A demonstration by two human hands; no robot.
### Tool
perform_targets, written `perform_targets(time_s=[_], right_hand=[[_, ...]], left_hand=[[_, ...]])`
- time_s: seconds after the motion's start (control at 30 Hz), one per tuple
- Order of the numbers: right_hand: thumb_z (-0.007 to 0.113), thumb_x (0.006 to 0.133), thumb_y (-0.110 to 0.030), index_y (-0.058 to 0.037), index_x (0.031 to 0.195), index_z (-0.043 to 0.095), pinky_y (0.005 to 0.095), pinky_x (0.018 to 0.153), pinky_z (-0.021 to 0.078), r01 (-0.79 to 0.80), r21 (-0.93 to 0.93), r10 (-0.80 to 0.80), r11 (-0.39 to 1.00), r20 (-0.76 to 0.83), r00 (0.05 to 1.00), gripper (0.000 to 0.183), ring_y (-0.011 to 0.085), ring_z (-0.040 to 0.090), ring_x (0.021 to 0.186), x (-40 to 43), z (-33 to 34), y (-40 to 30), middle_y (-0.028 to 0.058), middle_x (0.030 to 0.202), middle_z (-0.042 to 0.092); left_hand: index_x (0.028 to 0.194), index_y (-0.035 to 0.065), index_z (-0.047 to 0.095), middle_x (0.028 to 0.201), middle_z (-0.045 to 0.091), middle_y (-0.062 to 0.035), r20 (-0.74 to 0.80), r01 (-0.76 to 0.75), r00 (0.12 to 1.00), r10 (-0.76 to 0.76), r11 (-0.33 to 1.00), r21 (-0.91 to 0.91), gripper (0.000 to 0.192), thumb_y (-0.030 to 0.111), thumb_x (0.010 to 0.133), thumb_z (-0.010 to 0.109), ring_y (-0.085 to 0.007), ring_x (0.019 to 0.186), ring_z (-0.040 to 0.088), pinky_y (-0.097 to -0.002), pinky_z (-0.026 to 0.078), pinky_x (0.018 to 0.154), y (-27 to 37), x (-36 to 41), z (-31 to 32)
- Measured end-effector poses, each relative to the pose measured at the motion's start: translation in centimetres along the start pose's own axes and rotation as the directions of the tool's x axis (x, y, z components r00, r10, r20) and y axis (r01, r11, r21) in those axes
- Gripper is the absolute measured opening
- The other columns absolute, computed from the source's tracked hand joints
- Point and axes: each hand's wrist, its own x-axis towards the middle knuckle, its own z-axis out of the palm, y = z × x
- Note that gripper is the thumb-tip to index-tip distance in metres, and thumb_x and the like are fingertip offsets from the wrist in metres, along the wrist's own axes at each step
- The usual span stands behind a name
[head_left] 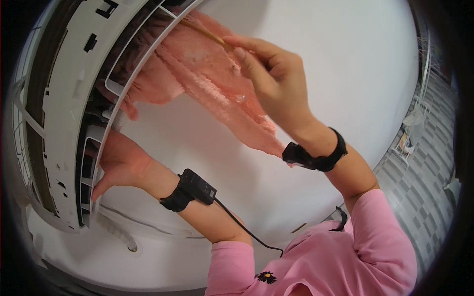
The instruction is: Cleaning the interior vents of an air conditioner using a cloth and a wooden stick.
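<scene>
A wall-mounted air conditioner, its white housing bent by the lens, fills the left side. My left hand is at its air outlet frame; the thumb shows outside, and the other fingers are hidden behind the frame. Between thumb and fingertips, my right hand pinches a thin yellowish-brown stick, whose far end runs into the outlet. A pink plush cloth is bunched partly inside the outlet and hangs across towards my right wrist. Part of it lies behind my right hand.
Behind is a white wall. A wrapped pipe enters a wall hole below the unit, with a thin cable nearby. Black devices are strapped on both wrists; a cord runs from the left one. A white rack stands over the patterned floor.
</scene>
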Motion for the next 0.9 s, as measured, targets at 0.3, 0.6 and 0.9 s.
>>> perform_targets(time_s=[0.3, 0.6, 0.9], right_hand=[[0.055, 0.081, -0.005, 0.0001, 0.098, 0.066, 0.0376, 0.058, 0.0475, 0.198, -0.165, -0.129, 0.966, 0.355, 0.926, 0.021, 0.034, 0.06, 0.065, 2.1, -1.9, -1.8, 0.0205, 0.08, 0.063], [0.046, 0.09, -0.01, 0.0023, 0.106, 0.059, 0.0319, 0.055, 0.0442, -0.376, 0.143, 0.362, 0.915, 0.114, 0.925, 0.023, 0.0208, 0.057, 0.059, -3.4, -0.4, -4.8, 0.0131, 0.071, 0.059], [0.046, 0.089, -0.007, 0.0078, 0.099, 0.058, 0.0303, 0.056, 0.0419, -0.408, 0.423, 0.494, 0.809, -0.114, 0.862, 0.022, 0.0161, 0.053, 0.061, 0.4, 7.6, -4.6, 0.0107, 0.067, 0.056]], left_hand=[[0.14, 0.0034, 0.032, 0.147, 0.033, -0.011, -0.006, 0.004, 1.0, -0.004, 1.0, -0.022, 0.128, 0.085, 0.045, 0.061, -0.0277, 0.137, 0.025, -0.0467, 0.012, 0.117, -0.2, 0.0, 0.5], [0.139, 0.0019, 0.032, 0.147, 0.031, -0.0141, -0.056, -0.005, 0.998, 0.002, 0.998, -0.061, 0.126, 0.086, 0.049, 0.06, -0.0289, 0.136, 0.027, -0.0442, 0.016, 0.117, -0.1, 0.5, -0.4], [0.141, 0.0009, 0.027, 0.148, 0.029, -0.014, -0.031, 0.007, 0.999, -0.008, 1.0, -0.018, 0.132, 0.084, 0.045, 0.064, -0.0292, 0.137, 0.025, -0.0459, 0.014, 0.117, 1.4, 0.3, 1.6]])
